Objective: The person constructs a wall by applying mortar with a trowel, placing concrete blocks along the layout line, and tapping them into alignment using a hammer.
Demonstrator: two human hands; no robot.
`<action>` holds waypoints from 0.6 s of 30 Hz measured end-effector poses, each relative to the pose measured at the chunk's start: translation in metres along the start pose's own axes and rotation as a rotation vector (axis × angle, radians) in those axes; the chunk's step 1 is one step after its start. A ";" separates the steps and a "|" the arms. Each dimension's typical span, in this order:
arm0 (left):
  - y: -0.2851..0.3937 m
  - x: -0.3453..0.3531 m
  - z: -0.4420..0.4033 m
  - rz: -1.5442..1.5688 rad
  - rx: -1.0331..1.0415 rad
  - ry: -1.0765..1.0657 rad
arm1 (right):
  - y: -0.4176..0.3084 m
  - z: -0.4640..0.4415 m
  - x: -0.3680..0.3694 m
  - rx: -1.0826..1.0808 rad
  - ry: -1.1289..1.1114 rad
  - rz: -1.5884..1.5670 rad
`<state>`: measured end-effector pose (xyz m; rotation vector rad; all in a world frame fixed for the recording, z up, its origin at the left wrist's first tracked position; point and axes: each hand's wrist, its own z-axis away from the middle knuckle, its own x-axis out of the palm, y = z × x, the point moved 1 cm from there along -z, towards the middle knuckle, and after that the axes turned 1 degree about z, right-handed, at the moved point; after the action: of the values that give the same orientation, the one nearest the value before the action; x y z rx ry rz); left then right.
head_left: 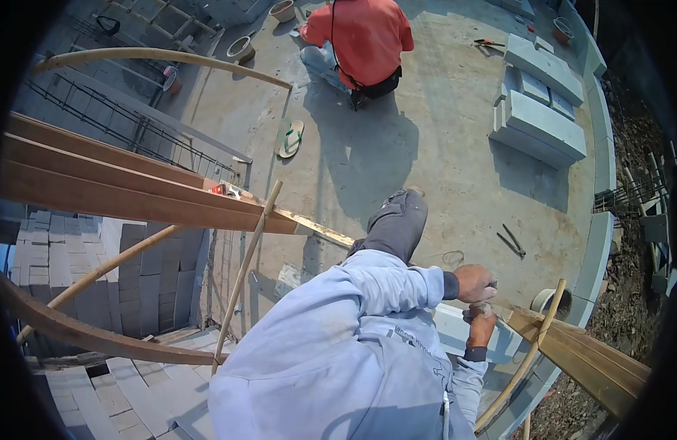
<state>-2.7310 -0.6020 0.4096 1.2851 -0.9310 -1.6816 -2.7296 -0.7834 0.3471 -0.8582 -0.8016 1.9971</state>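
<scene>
Head camera: A worker's left hand (475,283) and right hand (482,324) nearly meet, fingers curled, any grip impossible to tell, near a pale grey rectangular block (453,324), partly hidden by the right forearm, and a long brown wooden beam (584,356).

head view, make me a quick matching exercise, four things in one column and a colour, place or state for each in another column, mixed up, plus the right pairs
Column one
1. co-worker's shirt
2. sandal
3. pliers
4. left hand

Column two
A. lying with two handles apart
B. close to the right hand
C. red
D. pale, with a green strap

Right pairs
1-C, 2-D, 3-A, 4-B
</scene>
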 end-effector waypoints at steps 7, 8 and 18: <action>-0.076 -0.135 -0.142 0.159 -0.173 0.022 | -0.154 -0.188 0.053 0.042 -0.041 0.130; -0.089 -0.162 -0.160 0.143 -0.225 0.051 | -0.169 -0.207 0.057 0.094 -0.053 0.183; -0.083 -0.396 -0.279 0.094 -0.220 0.158 | -0.343 -0.308 0.000 -0.123 0.251 0.364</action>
<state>-2.4101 -0.2305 0.4262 1.1887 -0.6819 -1.5385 -2.3434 -0.5491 0.4370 -1.3772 -0.6638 2.1054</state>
